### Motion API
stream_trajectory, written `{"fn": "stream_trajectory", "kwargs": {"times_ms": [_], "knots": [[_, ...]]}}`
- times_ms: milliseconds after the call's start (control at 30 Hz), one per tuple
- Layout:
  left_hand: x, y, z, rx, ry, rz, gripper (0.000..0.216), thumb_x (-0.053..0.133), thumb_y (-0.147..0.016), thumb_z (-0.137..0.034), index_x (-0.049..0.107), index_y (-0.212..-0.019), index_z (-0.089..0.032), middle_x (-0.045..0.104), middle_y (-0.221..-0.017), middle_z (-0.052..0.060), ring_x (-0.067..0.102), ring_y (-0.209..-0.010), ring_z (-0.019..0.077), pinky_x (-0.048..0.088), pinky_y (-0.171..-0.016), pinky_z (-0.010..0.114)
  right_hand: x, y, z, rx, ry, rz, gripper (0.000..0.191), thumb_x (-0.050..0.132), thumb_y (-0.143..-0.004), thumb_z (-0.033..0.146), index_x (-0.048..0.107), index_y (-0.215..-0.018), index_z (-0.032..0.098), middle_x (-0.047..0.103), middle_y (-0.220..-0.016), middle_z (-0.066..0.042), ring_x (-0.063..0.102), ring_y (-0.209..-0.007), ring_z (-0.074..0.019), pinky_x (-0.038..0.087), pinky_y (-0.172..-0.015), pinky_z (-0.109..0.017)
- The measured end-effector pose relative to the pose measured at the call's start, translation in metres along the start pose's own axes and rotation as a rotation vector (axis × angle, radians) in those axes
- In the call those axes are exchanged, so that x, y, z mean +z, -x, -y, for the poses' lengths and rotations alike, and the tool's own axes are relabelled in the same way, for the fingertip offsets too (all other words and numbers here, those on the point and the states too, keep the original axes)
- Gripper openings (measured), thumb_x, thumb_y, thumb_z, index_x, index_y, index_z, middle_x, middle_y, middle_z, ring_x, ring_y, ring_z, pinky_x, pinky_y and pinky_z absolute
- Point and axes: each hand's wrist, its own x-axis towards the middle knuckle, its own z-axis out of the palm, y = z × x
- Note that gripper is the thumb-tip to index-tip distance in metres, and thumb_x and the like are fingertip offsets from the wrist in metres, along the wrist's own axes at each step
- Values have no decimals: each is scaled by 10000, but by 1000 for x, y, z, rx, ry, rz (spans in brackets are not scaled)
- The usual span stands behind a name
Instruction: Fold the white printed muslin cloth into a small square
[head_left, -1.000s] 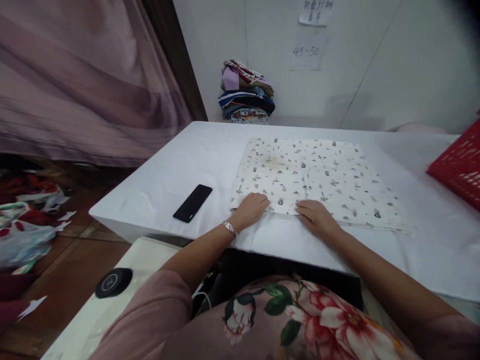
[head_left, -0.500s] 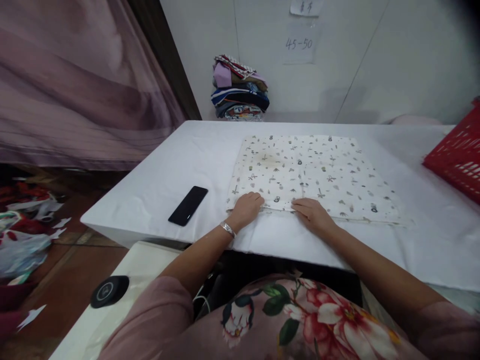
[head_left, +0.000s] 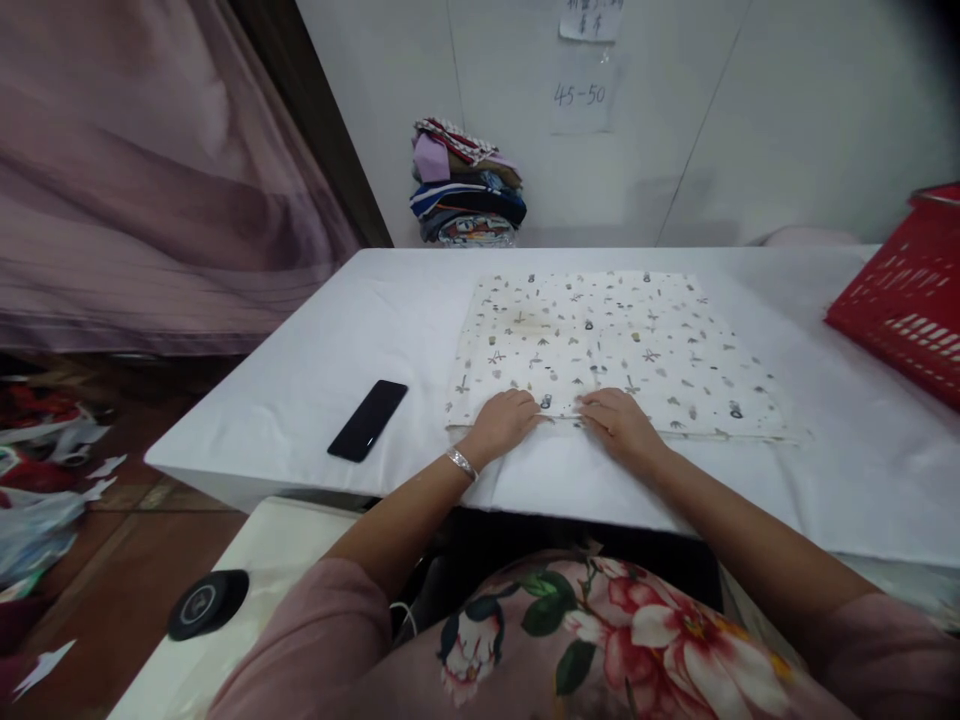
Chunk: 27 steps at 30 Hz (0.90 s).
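A white cloth [head_left: 555,345], printed with small grey and brown motifs, lies folded flat on the white-covered table [head_left: 300,370]. My left hand [head_left: 506,420], a silver bracelet at its wrist, grips the near edge of the cloth left of its middle. A short way to the right, my right hand [head_left: 619,425] holds the same edge, its fingers on top and the thumb tucked toward the hem. Several layers show along that edge. The tips of the left thumb and fingers are partly hidden.
A black phone [head_left: 367,420] lies left of the cloth. Folded fabrics [head_left: 469,185] are stacked against the wall at the back. A red plastic basket [head_left: 907,300] stands at the right. Below the table's left corner, a black round object [head_left: 208,604] rests on a pale surface.
My left hand has slid a little to the right along the cloth's edge, closer to my right hand. The right hand is nearly still. The whole view has shifted slightly.
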Motion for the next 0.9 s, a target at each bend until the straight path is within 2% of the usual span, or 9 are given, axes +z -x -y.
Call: {"fn": "stream_trajectory", "kwargs": {"times_ms": [133, 300, 400, 567, 733, 900], "knots": [[1, -1, 0, -25, 4, -45, 278, 383, -969, -313, 627, -935, -184, 622, -933, 41, 540, -872, 166, 426, -770, 296, -3, -1, 4, 9, 80, -12, 242, 478, -926, 231, 716, -919, 183, 675, -893, -89, 552, -850, -213, 447, -745, -352], [4, -2, 0, -20, -143, -90, 234, 413, -947, -209, 642, -901, -193, 609, -893, 43, 519, -859, 175, 401, -713, 296, -2, -1, 3, -33, 134, -51, 231, 485, -919, 197, 716, -907, 190, 673, -871, -78, 540, -831, -199, 414, -717, -324], [8, -1, 1, -3, -197, -89, 226, 426, -939, -192, 647, -893, -197, 592, -840, 43, 512, -829, 178, 388, -687, 300, 0, 1, 2, -63, 119, -20, 233, 484, -912, 183, 717, -908, 196, 671, -852, -76, 541, -804, -194, 418, -700, -317], [7, 2, -1, 28, -159, -32, 194, 457, -917, -170, 615, -1025, -199, 609, -908, 42, 526, -848, 176, 409, -729, 309, -1, 6, 0, -47, 75, 62, 242, 466, -915, 208, 704, -960, 201, 679, -912, -88, 570, -843, -207, 462, -737, -337], [1, 1, -2, -7, -152, 4, 128, 474, -884, -143, 597, -884, -179, 604, -884, 51, 525, -855, 192, 416, -745, 326, -7, 8, -6, -22, 57, 111, 245, 461, -905, 209, 701, -955, 196, 686, -938, -94, 585, -865, -217, 484, -739, -346], [5, -5, 3, -19, -204, -95, 170, 449, -867, -86, 589, -849, -180, 598, -898, 64, 510, -857, 200, 400, -733, 335, -17, 1, -8, 28, 135, 16, 269, 441, -913, 189, 708, -934, 212, 687, -940, -74, 580, -844, -202, 470, -711, -319]]}}
